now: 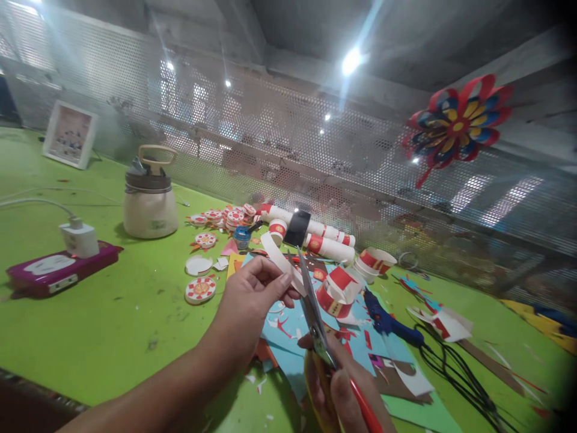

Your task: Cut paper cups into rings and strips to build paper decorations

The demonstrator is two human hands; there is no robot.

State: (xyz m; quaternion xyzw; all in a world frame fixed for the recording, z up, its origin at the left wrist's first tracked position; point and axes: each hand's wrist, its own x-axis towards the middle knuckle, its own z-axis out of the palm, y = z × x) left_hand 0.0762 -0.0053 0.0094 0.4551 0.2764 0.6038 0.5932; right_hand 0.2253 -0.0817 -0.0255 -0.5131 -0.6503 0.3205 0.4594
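Between thumb and fingers my left hand (255, 291) pinches a curved white paper strip (278, 255). My right hand (345, 382) is closed around the handles of metal scissors (315, 325), whose blades point up and away, parted at the tips beside the strip. Under both hands lie light blue paper sheets (288, 346) scattered with red scraps. Red and white paper cup pieces (336, 294) stand just right of the blades. Beyond my left hand are a dark phone (297, 227), leaning against paper rolls (331, 246), and a small blue jar (242, 237).
Round red-and-white discs (201, 289) lie left of the hands. A blue glue gun (387, 319) with a black cable is at the right. Farther left stand a lidded pot (151, 207), a purple power strip (63, 267) and a picture frame (70, 134). A paper flower (457, 126) hangs upper right.
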